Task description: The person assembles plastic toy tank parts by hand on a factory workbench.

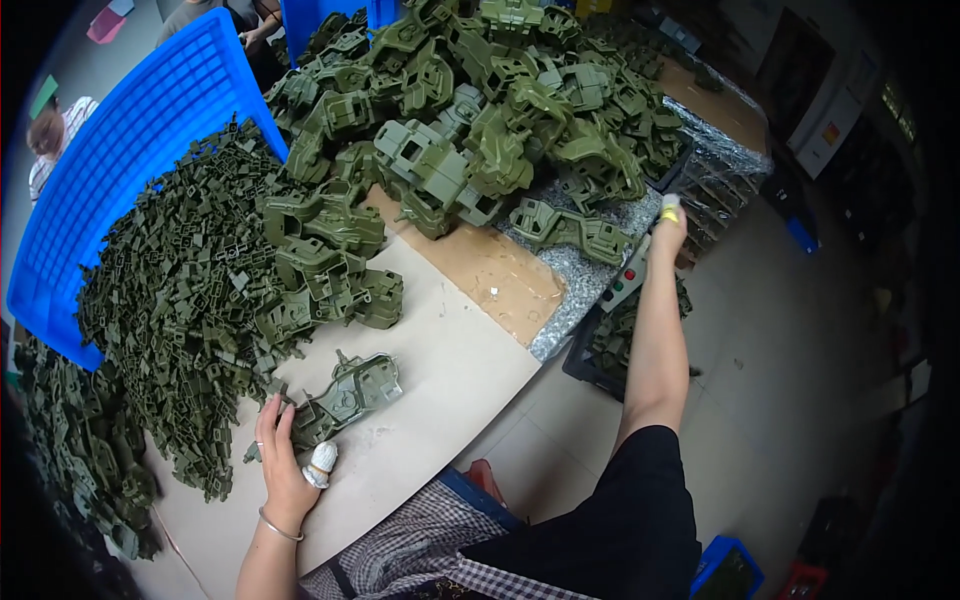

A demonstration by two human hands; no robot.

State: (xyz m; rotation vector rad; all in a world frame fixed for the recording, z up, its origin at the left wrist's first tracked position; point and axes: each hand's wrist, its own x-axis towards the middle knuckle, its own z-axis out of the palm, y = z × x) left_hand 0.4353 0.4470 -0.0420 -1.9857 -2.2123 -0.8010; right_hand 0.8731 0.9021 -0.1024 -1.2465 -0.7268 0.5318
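Observation:
My left hand (284, 478) grips the near end of an olive-green plastic toy-vehicle body (345, 400) lying on the pale board (455, 370). Its fingers rest along the far side, and the thumb, wrapped in white, lies on the near side. A thin bangle circles that wrist. Stretched out to the right, my right hand (672, 232) is beside the granite-patterned table edge, just above a control box (626, 277) with red and green buttons. White and yellow wrapping covers one of its digits; the other fingers are mostly hidden. Another green vehicle body (570, 232) sits near this hand.
Small green parts (190, 290) heap up on the left beside a blue plastic crate (150, 170). Large vehicle bodies (440, 160) pile high at the back. A black bin (600, 355) of green parts stands below the table edge. Other people (62, 135) are beyond the crate.

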